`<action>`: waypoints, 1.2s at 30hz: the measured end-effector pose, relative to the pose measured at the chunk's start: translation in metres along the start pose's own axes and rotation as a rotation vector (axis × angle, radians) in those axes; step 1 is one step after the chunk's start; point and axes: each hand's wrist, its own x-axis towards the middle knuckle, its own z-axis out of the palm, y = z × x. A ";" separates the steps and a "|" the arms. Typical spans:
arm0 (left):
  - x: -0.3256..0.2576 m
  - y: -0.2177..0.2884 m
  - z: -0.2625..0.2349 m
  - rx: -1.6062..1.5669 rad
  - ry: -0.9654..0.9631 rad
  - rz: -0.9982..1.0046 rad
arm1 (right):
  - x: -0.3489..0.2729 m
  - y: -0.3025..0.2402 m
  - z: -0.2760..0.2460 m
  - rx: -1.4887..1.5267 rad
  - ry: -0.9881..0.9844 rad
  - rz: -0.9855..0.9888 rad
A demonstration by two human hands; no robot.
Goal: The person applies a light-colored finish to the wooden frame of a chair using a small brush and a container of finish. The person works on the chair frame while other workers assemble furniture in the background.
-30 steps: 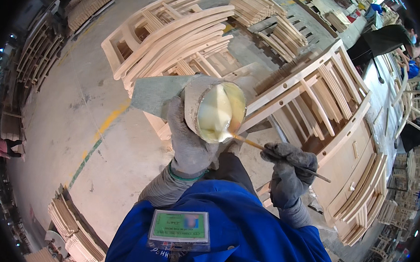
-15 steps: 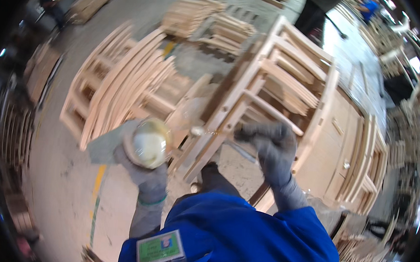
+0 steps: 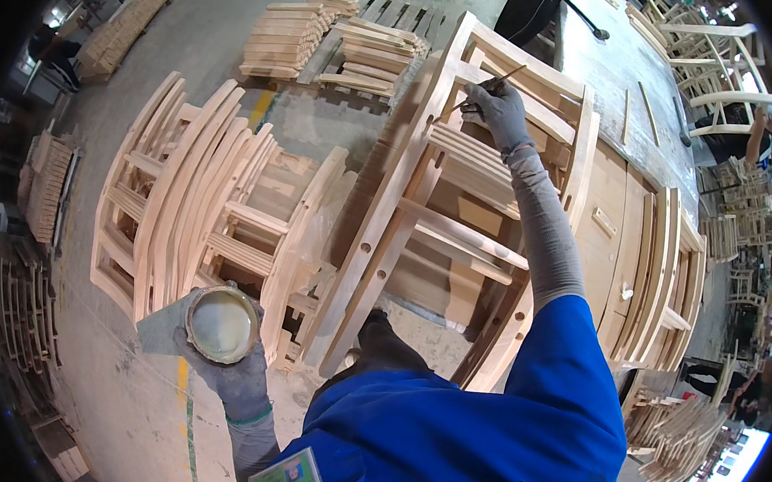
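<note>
Grey-gloved left hand (image 3: 237, 381) holds round open container of milky liquid (image 3: 222, 326); grey-gloved right hand (image 3: 500, 116) grips thin brown stick (image 3: 514, 74) at pale wooden slatted frame (image 3: 397, 184).

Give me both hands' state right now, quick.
Left hand: holding a round container with whitish contents.
Right hand: closed, fingers gripping a thin stick above the wooden frame.

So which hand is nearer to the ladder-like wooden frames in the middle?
Right. The right hand, gripping a thin stick, is over the far end of the wooden frames; the left hand, holding a cup, is left of their near end.
</note>
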 end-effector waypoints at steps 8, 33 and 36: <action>0.006 -0.014 -0.013 0.277 -0.026 0.065 | 0.012 0.026 0.018 0.029 0.064 -0.010; 0.011 -0.010 0.027 -0.423 -0.066 -0.262 | 0.008 0.028 0.015 -0.087 -0.046 -0.019; 0.001 -0.016 0.043 0.022 -0.034 -0.041 | 0.011 0.030 0.004 -0.065 -0.060 -0.102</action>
